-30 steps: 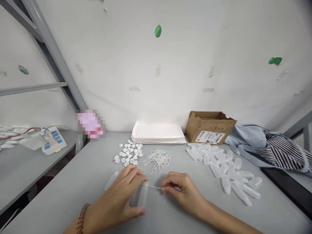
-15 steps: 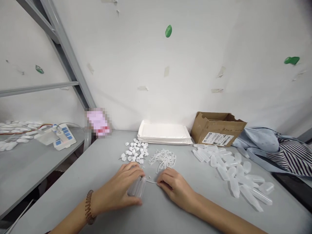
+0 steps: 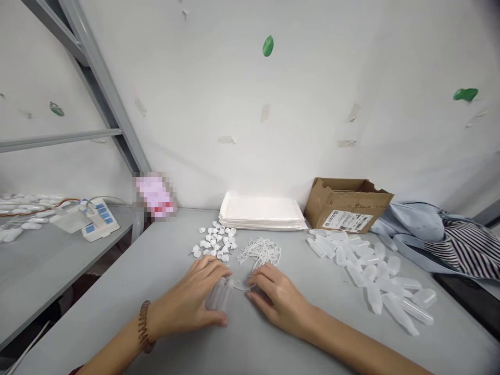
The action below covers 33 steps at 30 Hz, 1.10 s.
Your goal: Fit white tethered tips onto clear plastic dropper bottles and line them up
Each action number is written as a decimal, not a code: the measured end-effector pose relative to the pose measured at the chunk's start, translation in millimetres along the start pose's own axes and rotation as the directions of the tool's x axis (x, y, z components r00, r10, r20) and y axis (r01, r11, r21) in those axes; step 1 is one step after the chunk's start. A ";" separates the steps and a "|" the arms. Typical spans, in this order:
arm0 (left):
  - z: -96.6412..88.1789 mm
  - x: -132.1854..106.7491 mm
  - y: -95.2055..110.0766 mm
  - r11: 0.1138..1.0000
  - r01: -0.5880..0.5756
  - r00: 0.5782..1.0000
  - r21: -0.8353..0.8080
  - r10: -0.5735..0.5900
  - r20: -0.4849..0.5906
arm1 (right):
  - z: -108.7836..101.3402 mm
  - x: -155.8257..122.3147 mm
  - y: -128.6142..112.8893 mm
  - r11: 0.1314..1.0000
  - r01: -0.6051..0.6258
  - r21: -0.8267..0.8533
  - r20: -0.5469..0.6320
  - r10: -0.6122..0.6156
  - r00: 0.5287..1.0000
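Observation:
My left hand (image 3: pixel 191 302) is curled round small clear plastic tubes (image 3: pixel 219 296) that lie on the grey table (image 3: pixel 128 291). My right hand (image 3: pixel 275 299) rests just to their right, fingers bent, pinching a thin white strap (image 3: pixel 239 286) that runs to the tube tops. Just beyond my hands lie a heap of small white caps (image 3: pixel 215 242) and a tangle of white straps (image 3: pixel 260 251).
Several loose clear tubes (image 3: pixel 367 271) spread over the right of the table. A stack of white sheets (image 3: pixel 262 212) and an open cardboard box (image 3: pixel 346 204) stand against the wall. Clothing (image 3: pixel 437 234) lies at far right. A side bench (image 3: pixel 35 260) holds a device with blue buttons (image 3: pixel 97 221).
Both hands have lowered to the table and drawn closer together; the tube that stood up in my left hand now lies flat under its fingers.

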<state>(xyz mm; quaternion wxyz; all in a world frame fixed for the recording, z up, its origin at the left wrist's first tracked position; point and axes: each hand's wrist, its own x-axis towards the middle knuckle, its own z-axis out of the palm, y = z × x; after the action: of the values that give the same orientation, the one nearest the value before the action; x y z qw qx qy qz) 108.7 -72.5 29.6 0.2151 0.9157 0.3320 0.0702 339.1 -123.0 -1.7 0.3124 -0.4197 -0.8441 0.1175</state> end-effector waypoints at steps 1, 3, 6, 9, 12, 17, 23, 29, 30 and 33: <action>-0.6 -1.1 -0.3 1.000 0.001 1.000 0.005 -0.001 0.001 | 0.1 1.6 -1.7 1.000 0.009 -0.003 -0.003 -0.009 1.000; -2.2 -3.3 -1.2 1.000 0.000 1.000 0.016 0.000 0.005 | 1.4 5.7 -5.8 1.000 0.021 -0.009 -0.002 -0.021 1.000; -4.5 -5.2 -2.3 0.999 0.001 1.000 0.035 -0.002 0.009 | 6.7 12.8 -12.8 0.999 0.023 -0.042 0.019 -0.022 1.000; -5.3 -5.7 -3.0 0.999 0.003 1.000 0.043 -0.004 0.013 | 14.4 18.1 -18.5 0.996 -0.006 -0.090 0.056 0.011 0.998; -3.6 -6.8 -5.0 0.999 -0.002 1.000 0.047 0.001 0.016 | 20.5 20.9 -21.7 0.992 -0.036 -0.119 0.092 0.047 0.995; 3.4 -8.8 -14.1 0.998 -0.028 0.999 0.059 0.030 -0.041 | 22.8 22.1 -25.1 0.990 -0.036 -0.140 0.154 0.058 0.986; 10.4 -8.9 -22.4 0.995 -0.067 0.989 0.073 0.076 -0.125 | 18.9 21.7 -29.2 0.995 -0.040 -0.093 0.189 0.058 0.980; 15.4 -8.7 -23.9 0.993 -0.073 0.976 0.093 0.090 -0.197 | 20.3 23.0 -26.1 0.999 -0.022 -0.049 0.193 0.031 0.981; 16.2 -8.7 -23.8 0.993 -0.069 0.973 0.098 0.088 -0.211 | 21.1 22.9 -25.0 0.999 -0.015 -0.041 0.193 0.023 0.981; 16.5 -10.7 -22.9 0.994 -0.058 0.971 0.096 0.078 -0.227 | 20.7 21.7 -22.0 1.000 0.021 -0.010 0.176 -0.019 0.984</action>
<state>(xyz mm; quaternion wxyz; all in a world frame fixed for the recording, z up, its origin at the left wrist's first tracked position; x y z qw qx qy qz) 91.7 -69.3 4.9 0.1320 0.9209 0.3259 0.1683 302.4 -118.3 1.6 0.2354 -0.4010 -0.8732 0.1459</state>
